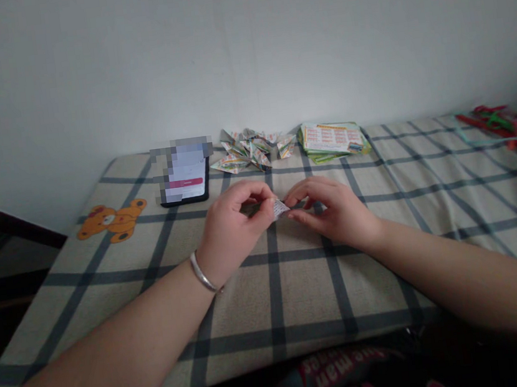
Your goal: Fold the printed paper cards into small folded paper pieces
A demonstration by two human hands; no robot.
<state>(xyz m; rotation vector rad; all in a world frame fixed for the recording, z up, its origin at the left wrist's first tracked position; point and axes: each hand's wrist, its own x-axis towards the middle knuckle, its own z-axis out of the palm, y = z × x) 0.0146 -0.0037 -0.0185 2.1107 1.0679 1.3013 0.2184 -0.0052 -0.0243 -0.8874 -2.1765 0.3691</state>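
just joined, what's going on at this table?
A person pinches a small folded paper between the left hand and the right hand, over the checked tablecloth. Behind the hands, near the wall, lie a pile of folded paper pieces, a stack of printed sheets to its right and a phone with a lit screen to its left. Red and green ribbons lie at the far right.
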